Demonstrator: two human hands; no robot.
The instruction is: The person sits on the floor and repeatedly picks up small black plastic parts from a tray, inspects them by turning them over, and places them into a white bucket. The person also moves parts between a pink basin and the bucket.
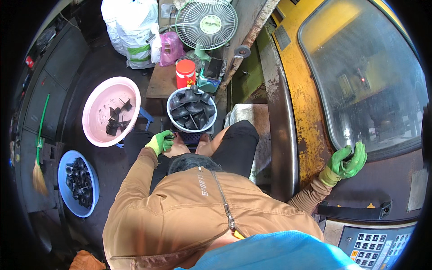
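Observation:
My left hand (pixel 162 141), in a green glove, is closed beside my left knee, just below the white basin (pixel 211 92). A small dark bit shows at its fingertips, too little to name. In the basin lies a heap of black moulded pipe fittings (pixel 194 108). Far to the right, my gloved right hand (pixel 349 162) is raised at the lower edge of the machine door's window (pixel 364 81). Its fingers point up and stand apart from the thumb, with a dark gap between. Whether it touches the glass, I cannot tell.
A pink basin (pixel 92 112) with a few black pieces stands on a blue stool at left. Below it sits a blue basin (pixel 95 180) full of black parts. A fan (pixel 207 22), red jug (pixel 185 74), white sacks (pixel 130 27), broom (pixel 39 175) and control panel (pixel 373 247) surround me.

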